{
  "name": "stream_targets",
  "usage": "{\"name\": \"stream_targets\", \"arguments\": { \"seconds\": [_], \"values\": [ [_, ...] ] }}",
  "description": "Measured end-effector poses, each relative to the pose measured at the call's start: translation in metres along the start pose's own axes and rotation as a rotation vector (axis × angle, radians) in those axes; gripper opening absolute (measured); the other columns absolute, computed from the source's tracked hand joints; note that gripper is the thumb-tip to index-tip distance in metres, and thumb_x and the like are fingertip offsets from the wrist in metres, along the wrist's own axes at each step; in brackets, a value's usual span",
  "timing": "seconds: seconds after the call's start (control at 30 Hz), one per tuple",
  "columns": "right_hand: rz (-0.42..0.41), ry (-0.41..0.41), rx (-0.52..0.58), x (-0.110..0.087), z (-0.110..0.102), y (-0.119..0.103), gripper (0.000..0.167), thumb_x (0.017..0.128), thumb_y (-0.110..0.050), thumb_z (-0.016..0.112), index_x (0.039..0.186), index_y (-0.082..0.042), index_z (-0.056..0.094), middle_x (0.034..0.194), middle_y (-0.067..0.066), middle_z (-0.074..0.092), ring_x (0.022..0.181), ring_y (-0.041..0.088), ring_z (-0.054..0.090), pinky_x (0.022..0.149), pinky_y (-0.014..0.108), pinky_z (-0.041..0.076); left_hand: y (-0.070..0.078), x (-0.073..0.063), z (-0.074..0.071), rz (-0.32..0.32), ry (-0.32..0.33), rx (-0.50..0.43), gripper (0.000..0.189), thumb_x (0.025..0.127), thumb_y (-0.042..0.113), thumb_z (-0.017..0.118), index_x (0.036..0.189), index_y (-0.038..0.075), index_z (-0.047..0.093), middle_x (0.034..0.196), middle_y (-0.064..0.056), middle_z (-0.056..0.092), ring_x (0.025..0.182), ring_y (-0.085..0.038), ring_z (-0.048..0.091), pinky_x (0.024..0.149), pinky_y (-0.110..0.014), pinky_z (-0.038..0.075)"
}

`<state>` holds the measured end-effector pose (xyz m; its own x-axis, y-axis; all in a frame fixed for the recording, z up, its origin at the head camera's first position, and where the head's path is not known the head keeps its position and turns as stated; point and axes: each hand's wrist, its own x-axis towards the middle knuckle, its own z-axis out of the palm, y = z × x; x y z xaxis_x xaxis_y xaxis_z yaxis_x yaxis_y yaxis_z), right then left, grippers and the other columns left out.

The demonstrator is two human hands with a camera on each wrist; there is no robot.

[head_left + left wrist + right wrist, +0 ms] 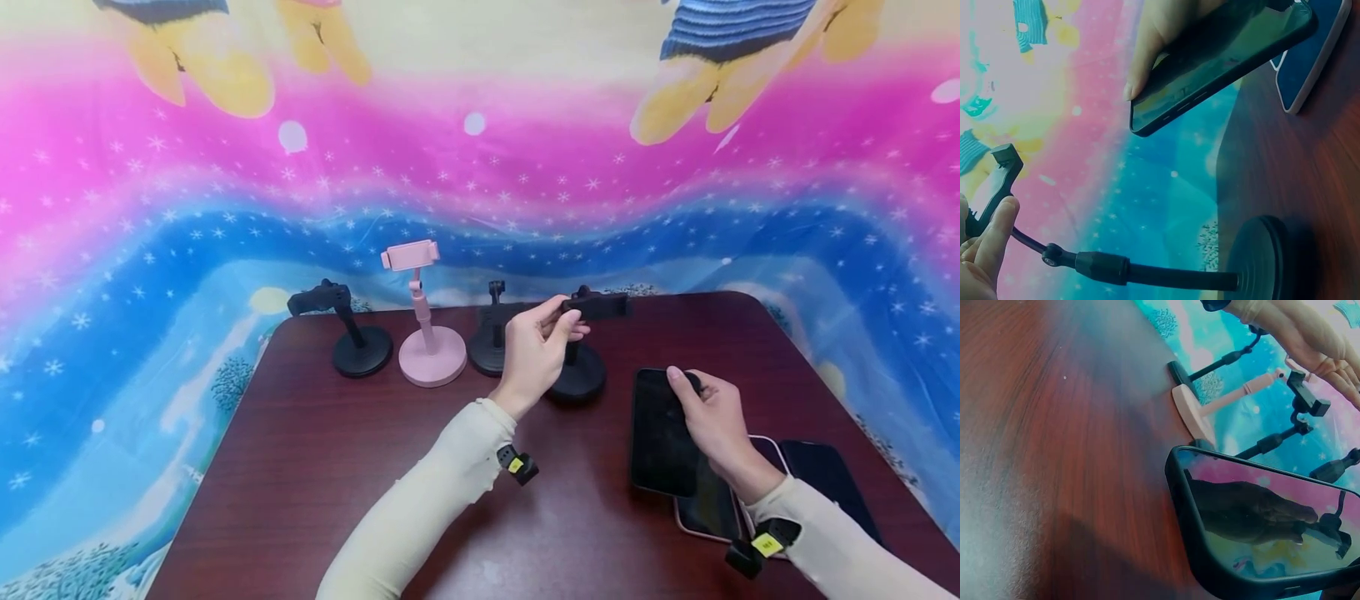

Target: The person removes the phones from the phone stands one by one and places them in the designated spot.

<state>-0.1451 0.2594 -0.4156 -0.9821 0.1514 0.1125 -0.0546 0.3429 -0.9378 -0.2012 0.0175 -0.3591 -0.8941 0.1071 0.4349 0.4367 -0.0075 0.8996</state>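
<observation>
At the right end of a row of phone stands, my left hand [534, 350] pinches the clamp [606, 306] of a black phone stand [579, 382]. The left wrist view shows that clamp tilted on its jointed neck, with the round base [1255, 262] on the table. My right hand [716, 417] grips a black-cased phone [658, 437] by its upper right edge, thumb over the front. Its dark screen faces up toward me and, in the right wrist view, this phone [1254, 519] mirrors a hand and the stand. Phone and clamp are apart.
Other phones, one pink-edged [708, 504] and one dark [823, 475], lie on the table at right, partly under my right arm. Left of my left hand stand a black stand [489, 354], a pink stand [432, 357] and another black stand [362, 352]. A patterned cloth [480, 200] hangs behind.
</observation>
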Motion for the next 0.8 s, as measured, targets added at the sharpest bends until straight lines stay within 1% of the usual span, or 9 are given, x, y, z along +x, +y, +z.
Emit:
{"name": "stream_targets", "arguments": {
  "seconds": [0.07, 0.13, 0.2, 0.3, 0.37, 0.53, 0.67, 0.8],
  "values": [
    [-0.004, 0.010, -0.029, 0.000, -0.001, 0.003, 0.051, 0.106, -0.031, 0.054, 0.066, -0.001, 0.045, 0.051, -0.015, 0.042, 0.048, 0.002, 0.046, 0.047, 0.022, 0.043, -0.002, 0.002, 0.003, -0.009, 0.007, 0.029, 0.038, 0.101, 0.011, 0.062, 0.135, -0.006, 0.059, 0.102, -0.023, 0.077, 0.088, -0.028, 0.078, 0.082, -0.023, 0.062],
    [-0.003, 0.021, -0.043, 0.001, -0.001, 0.006, 0.052, 0.105, -0.031, 0.055, 0.065, -0.001, 0.043, 0.051, -0.015, 0.038, 0.048, 0.002, 0.043, 0.046, 0.023, 0.040, -0.003, 0.004, 0.006, -0.014, 0.016, 0.052, 0.039, 0.101, 0.013, 0.062, 0.136, -0.005, 0.059, 0.102, -0.021, 0.077, 0.088, -0.027, 0.078, 0.083, -0.022, 0.062],
    [0.000, 0.026, -0.042, 0.001, -0.001, 0.008, 0.052, 0.105, -0.031, 0.055, 0.065, 0.000, 0.044, 0.051, -0.016, 0.038, 0.047, 0.001, 0.042, 0.046, 0.023, 0.040, -0.004, 0.007, 0.008, -0.017, 0.027, 0.066, 0.039, 0.102, 0.014, 0.061, 0.136, -0.005, 0.059, 0.102, -0.021, 0.077, 0.088, -0.025, 0.078, 0.083, -0.021, 0.061],
    [0.004, 0.027, -0.030, 0.001, -0.001, 0.011, 0.050, 0.105, -0.030, 0.055, 0.067, 0.001, 0.049, 0.051, -0.016, 0.044, 0.048, 0.000, 0.045, 0.047, 0.022, 0.042, -0.006, 0.011, 0.011, -0.023, 0.041, 0.077, 0.038, 0.102, 0.015, 0.060, 0.135, -0.004, 0.060, 0.103, -0.021, 0.077, 0.088, -0.024, 0.078, 0.083, -0.020, 0.061],
    [0.005, 0.027, -0.023, 0.002, 0.000, 0.013, 0.050, 0.105, -0.030, 0.056, 0.067, 0.002, 0.050, 0.051, -0.016, 0.045, 0.048, 0.000, 0.046, 0.047, 0.022, 0.043, -0.007, 0.014, 0.012, -0.026, 0.045, 0.088, 0.039, 0.103, 0.016, 0.060, 0.136, -0.004, 0.060, 0.103, -0.021, 0.077, 0.089, -0.023, 0.078, 0.084, -0.020, 0.061],
    [0.001, 0.036, -0.045, 0.003, 0.000, 0.015, 0.051, 0.105, -0.031, 0.056, 0.065, 0.000, 0.046, 0.052, -0.016, 0.039, 0.048, 0.001, 0.041, 0.046, 0.024, 0.039, -0.013, 0.019, 0.014, -0.033, 0.054, 0.127, 0.040, 0.103, 0.018, 0.060, 0.139, -0.002, 0.058, 0.103, -0.018, 0.078, 0.089, -0.021, 0.078, 0.084, -0.020, 0.061],
    [0.014, 0.018, -0.055, 0.002, 0.002, 0.016, 0.052, 0.105, -0.032, 0.055, 0.066, 0.000, 0.046, 0.052, -0.015, 0.039, 0.049, 0.001, 0.042, 0.047, 0.023, 0.040, -0.020, 0.022, 0.015, -0.038, 0.065, 0.130, 0.040, 0.104, 0.018, 0.059, 0.139, -0.001, 0.058, 0.104, -0.019, 0.077, 0.090, -0.024, 0.078, 0.085, -0.022, 0.061],
    [0.020, 0.004, -0.069, 0.003, 0.002, 0.017, 0.052, 0.105, -0.033, 0.055, 0.066, -0.001, 0.044, 0.053, -0.015, 0.037, 0.050, 0.002, 0.041, 0.047, 0.024, 0.040, -0.024, 0.025, 0.017, -0.025, 0.076, 0.153, 0.039, 0.103, 0.017, 0.059, 0.138, -0.002, 0.059, 0.103, -0.019, 0.077, 0.090, -0.024, 0.078, 0.083, -0.021, 0.061]
  ]
}}
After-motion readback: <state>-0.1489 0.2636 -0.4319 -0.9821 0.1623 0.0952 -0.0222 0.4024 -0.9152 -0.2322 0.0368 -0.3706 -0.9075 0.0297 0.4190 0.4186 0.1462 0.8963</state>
